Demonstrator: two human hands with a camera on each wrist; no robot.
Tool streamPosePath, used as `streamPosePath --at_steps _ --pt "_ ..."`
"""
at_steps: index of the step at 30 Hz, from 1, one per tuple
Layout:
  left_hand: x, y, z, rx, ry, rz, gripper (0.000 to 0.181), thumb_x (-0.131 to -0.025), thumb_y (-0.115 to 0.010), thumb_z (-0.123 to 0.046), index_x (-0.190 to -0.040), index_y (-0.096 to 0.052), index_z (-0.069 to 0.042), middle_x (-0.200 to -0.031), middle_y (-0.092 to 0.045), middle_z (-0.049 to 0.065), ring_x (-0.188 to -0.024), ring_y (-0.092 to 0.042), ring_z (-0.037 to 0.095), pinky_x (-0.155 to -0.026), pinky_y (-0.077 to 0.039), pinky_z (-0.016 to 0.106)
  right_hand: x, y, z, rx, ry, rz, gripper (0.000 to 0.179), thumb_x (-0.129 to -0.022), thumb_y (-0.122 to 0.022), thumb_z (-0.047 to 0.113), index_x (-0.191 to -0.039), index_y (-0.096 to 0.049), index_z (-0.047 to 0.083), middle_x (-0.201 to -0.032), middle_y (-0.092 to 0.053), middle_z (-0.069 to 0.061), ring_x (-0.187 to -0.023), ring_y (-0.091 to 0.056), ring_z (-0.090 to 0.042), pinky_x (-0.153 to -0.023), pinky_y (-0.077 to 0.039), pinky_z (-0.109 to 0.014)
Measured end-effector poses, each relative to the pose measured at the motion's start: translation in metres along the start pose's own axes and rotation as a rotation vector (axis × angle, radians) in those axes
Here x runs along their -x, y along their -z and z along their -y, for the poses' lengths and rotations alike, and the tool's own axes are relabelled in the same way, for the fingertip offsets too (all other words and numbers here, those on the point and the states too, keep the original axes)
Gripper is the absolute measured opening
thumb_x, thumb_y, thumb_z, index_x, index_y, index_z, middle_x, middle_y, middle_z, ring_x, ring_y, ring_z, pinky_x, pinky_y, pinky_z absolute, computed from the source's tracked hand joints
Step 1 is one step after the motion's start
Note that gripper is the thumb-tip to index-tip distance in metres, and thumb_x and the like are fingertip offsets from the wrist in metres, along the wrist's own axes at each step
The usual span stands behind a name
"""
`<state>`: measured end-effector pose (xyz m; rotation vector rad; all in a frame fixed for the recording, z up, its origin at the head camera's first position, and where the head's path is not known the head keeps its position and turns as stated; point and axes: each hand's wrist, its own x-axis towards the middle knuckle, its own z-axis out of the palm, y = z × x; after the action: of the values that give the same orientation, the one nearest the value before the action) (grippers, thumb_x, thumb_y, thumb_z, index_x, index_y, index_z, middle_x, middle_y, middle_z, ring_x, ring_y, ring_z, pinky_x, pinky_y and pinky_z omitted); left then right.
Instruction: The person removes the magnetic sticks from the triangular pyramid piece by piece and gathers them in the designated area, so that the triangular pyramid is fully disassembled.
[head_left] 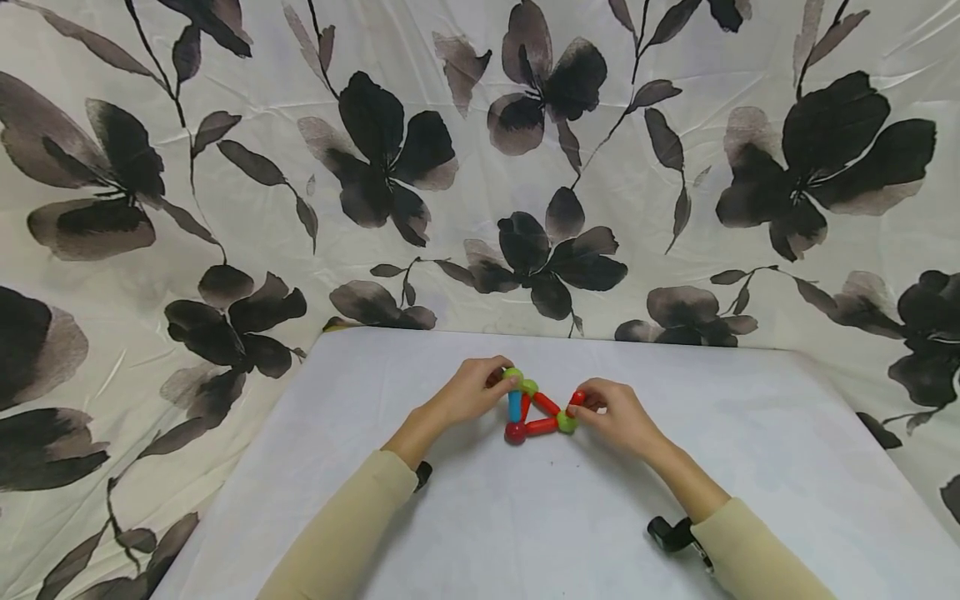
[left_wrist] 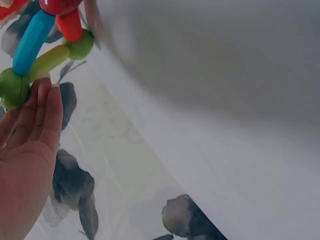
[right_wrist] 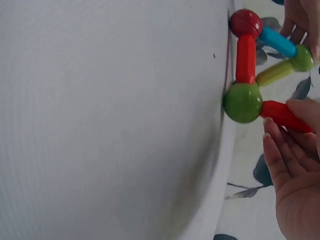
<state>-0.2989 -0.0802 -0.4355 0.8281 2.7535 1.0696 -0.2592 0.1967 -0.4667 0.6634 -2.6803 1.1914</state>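
A build of magnetic rods and balls sits on the white table (head_left: 465, 517). Its base shows red rods (head_left: 542, 427), a dark red ball (head_left: 514, 432) and a green ball (head_left: 567, 422). From the red ball a blue rod (head_left: 514, 407) rises to an upper green ball (left_wrist: 14, 89), which my left hand (head_left: 471, 390) pinches between thumb and fingers. A yellow-green rod (right_wrist: 275, 73) also meets that upper ball. My right hand (head_left: 617, 415) grips a red rod (right_wrist: 282, 115) by its outer end; the other end meets the right-hand green ball.
A white cloth with dark flowers (head_left: 547, 250) hangs behind the table's far edge. Black wrist straps (head_left: 671, 534) show on both forearms, below beige sleeves (head_left: 757, 550).
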Motion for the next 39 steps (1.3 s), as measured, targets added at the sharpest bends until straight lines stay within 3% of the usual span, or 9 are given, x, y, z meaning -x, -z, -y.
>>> streamPosePath --at_steps 9,15,29,39 --pt "0.01 0.01 0.009 -0.032 0.001 -0.016 0.028 -0.102 -0.064 -0.024 -0.119 -0.071 -0.003 -0.099 -0.068 0.002 -0.089 -0.061 0.015 -0.083 -0.054 0.029 0.005 0.018 -0.009 0.023 -0.079 0.113 0.014 -0.091 -0.077 0.012 -0.103 -0.073 0.007 -0.092 -0.071 0.002 -0.085 -0.065 -0.015 -0.08 -0.055 -0.031" --pt "0.016 0.013 0.018 -0.025 0.016 -0.02 0.029 -0.101 -0.066 -0.025 -0.117 -0.073 -0.001 -0.099 -0.071 0.004 -0.088 -0.063 0.014 -0.082 -0.055 0.03 0.006 0.025 -0.016 0.016 -0.055 0.154 0.013 -0.09 -0.077 0.009 -0.102 -0.074 0.005 -0.091 -0.071 0.0 -0.082 -0.061 -0.016 -0.077 -0.053 -0.029" --pt "0.03 0.013 0.035 -0.018 0.007 0.006 0.023 -0.098 -0.069 -0.019 -0.113 -0.072 -0.001 -0.096 -0.071 0.004 -0.087 -0.062 0.015 -0.083 -0.054 0.032 0.01 0.028 -0.028 0.044 -0.047 0.157 0.013 -0.089 -0.078 0.01 -0.101 -0.076 0.006 -0.089 -0.072 0.002 -0.079 -0.056 -0.014 -0.069 -0.047 -0.027" --pt "0.037 0.01 0.041 -0.006 0.048 0.064 0.023 -0.098 -0.07 -0.016 -0.115 -0.072 -0.001 -0.099 -0.07 0.004 -0.088 -0.061 0.014 -0.082 -0.053 0.032 0.008 0.03 -0.033 0.071 -0.067 0.195 0.014 -0.089 -0.077 0.008 -0.103 -0.076 0.006 -0.095 -0.073 -0.001 -0.08 -0.056 -0.015 -0.069 -0.047 -0.028"
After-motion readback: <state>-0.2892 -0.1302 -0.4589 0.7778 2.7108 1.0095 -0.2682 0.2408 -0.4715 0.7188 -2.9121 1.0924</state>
